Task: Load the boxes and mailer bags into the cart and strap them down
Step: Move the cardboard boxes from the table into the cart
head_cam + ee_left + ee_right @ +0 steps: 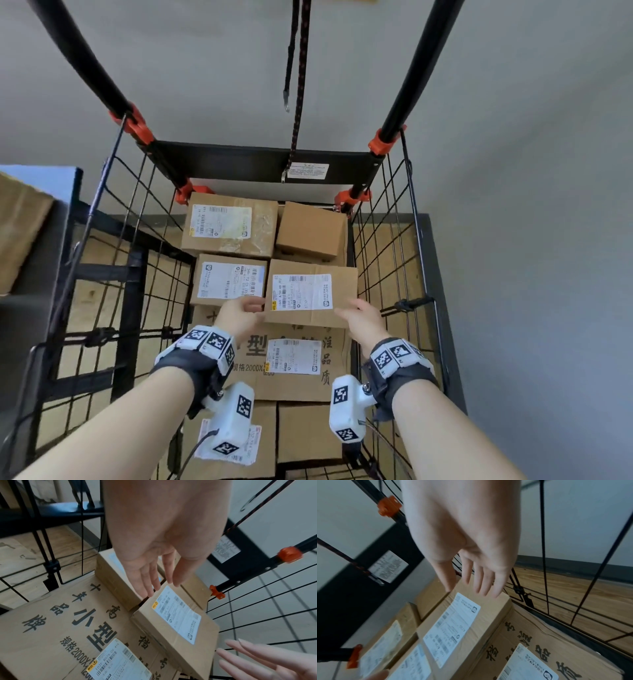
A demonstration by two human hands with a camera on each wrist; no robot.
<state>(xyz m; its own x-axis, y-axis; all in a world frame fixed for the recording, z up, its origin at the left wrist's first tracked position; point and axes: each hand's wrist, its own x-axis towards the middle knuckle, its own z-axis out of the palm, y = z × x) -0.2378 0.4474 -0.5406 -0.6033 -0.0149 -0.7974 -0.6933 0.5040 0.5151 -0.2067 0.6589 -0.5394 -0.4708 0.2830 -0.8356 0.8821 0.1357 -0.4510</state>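
A small brown box [342,291] with a white label lies on top of a large printed carton [301,387] inside the wire cart [387,260]. My left hand [239,313] is at the box's left edge, fingers straight and spread [147,582]. My right hand [359,317] is at its right near corner, fingers also straight [481,582]. Neither hand grips the box [207,626] [488,615]; I cannot tell whether the fingertips touch it. A black bungee strap [301,68] with a metal hook [286,102] hangs above the cart's back panel.
Three more boxes fill the cart's far end: two labelled [229,224] [227,279], one plain [310,229]. Further boxes [308,431] sit below near me. A black rack [102,274] and a cardboard sheet [20,222] stand left of the cart.
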